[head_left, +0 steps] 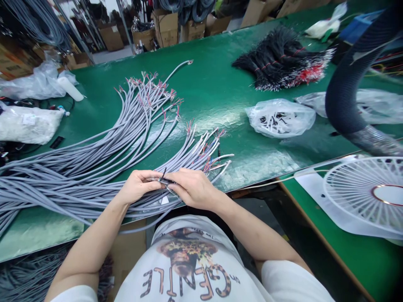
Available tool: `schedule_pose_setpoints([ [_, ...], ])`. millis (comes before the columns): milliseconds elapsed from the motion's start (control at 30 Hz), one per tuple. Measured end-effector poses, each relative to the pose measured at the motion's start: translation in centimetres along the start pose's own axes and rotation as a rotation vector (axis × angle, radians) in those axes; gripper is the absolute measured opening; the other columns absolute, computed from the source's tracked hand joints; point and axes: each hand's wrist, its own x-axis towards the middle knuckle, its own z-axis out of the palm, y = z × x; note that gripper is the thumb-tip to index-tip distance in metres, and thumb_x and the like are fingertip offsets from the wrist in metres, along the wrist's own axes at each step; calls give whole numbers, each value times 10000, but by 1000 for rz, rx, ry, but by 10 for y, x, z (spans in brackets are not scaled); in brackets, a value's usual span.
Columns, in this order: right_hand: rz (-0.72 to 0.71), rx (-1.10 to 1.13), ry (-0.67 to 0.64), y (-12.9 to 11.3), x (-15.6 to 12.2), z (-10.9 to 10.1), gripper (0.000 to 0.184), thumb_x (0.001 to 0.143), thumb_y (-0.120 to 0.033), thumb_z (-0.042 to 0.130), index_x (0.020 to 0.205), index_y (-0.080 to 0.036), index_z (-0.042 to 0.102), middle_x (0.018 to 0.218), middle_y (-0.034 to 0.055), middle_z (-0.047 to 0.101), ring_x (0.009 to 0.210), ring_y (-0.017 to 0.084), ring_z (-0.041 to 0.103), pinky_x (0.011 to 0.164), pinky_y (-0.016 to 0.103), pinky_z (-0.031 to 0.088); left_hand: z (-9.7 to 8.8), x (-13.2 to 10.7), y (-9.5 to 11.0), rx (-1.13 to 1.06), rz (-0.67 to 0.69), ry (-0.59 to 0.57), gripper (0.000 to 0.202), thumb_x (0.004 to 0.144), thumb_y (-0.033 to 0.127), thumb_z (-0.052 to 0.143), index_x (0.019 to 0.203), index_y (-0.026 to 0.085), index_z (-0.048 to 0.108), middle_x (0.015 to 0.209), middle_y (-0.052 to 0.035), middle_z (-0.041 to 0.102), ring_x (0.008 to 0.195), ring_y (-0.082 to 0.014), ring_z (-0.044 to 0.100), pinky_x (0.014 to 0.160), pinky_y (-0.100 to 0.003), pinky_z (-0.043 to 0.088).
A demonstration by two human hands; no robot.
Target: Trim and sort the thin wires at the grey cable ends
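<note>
Both the left hand point(140, 185) and the right hand point(192, 187) have thumb and fingers pinching a small dark piece point(165, 181), held over the grey cables point(78, 158) near the front edge of the green table point(214, 86); farther right lie black wires point(277, 56) and a clear bag point(283, 129)

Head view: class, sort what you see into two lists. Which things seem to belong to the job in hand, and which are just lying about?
Seemingly in the job:
- small dark piece, held between left hand and right hand
- grey cables around the hands

Apparently lying about, untouched:
- white fan
- white bottle
- cardboard boxes
</note>
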Motion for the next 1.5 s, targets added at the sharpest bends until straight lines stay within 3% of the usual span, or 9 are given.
schedule_pose_setpoints([
  [267, 8, -3, -16, 4, -1, 1, 317, 940, -261, 456, 1161, -112, 625, 945, 118, 724, 807, 195, 662, 729, 305, 502, -2, -1, -4, 64, -30, -20, 306, 653, 283, 798, 907, 119, 750, 789, -85, 745, 709, -198, 691, 726, -302, 561],
  [333, 17, 20, -8, 4, -2, 2, 315, 936, -265, 467, 1168, -127, 629, 982, 120, 727, 841, 196, 674, 759, 307, 508, -7, 0, 1, 155, 55, 4, 318, 678, 279, 776, 960, 135, 745, 889, -88, 735, 801, -199, 678, 788, -300, 540],
  [433, 52, 47, -10, 4, -1, 2, 298, 922, -277, 500, 1141, -142, 650, 1018, 116, 728, 891, 201, 686, 794, 304, 507, -11, 3, 17, 316, 292, 44, 328, 720, 294, 736, 1026, 177, 740, 986, -84, 690, 916, -201, 635, 873, -296, 499],
  [567, 101, 44, -44, 3, 0, 0, 265, 901, -285, 537, 1086, -152, 671, 978, 96, 738, 860, 189, 694, 720, 258, 487, -4, 11, 44, 409, 433, -149, 236, 758, 264, 713, 981, 204, 760, 895, -88, 693, 869, -203, 618, 829, -315, 494],
  [633, 113, 32, -59, 4, 0, 0, 249, 899, -291, 541, 1053, -154, 681, 916, 80, 745, 800, 177, 696, 659, 235, 462, 3, 18, 50, 410, 430, -249, 154, 772, 238, 704, 904, 200, 774, 812, -86, 697, 793, -191, 612, 757, -307, 495],
  [733, 136, 35, -42, 7, -2, 2, 236, 901, -307, 542, 987, -152, 698, 873, 69, 749, 772, 175, 699, 636, 225, 445, 9, 28, 47, 328, 401, -288, 105, 765, 252, 717, 815, 177, 772, 738, -82, 683, 704, -173, 594, 667, -292, 476],
  [1033, 109, 115, 71, 16, -10, 12, 250, 902, -315, 548, 1022, -166, 709, 953, 80, 750, 840, 175, 711, 695, 232, 492, 9, 44, 11, 29, 358, -151, 159, 729, 314, 747, 731, 155, 741, 643, -53, 635, 643, -152, 569, 629, -283, 460],
  [1333, 89, 180, 113, 22, -11, 16, 241, 893, -298, 566, 1002, -153, 725, 913, 76, 754, 801, 154, 714, 688, 211, 503, 16, 45, 7, -109, 322, -97, 90, 700, 249, 773, 718, 166, 743, 634, -28, 629, 623, -131, 578, 602, -254, 458],
  [1500, 107, 176, 83, 23, -11, 21, 222, 894, -282, 562, 961, -167, 740, 869, 56, 757, 760, 140, 706, 660, 197, 478, 18, 44, 7, -128, 304, -42, 155, 652, 289, 808, 690, 157, 735, 615, -28, 628, 613, -131, 578, 609, -256, 460],
])
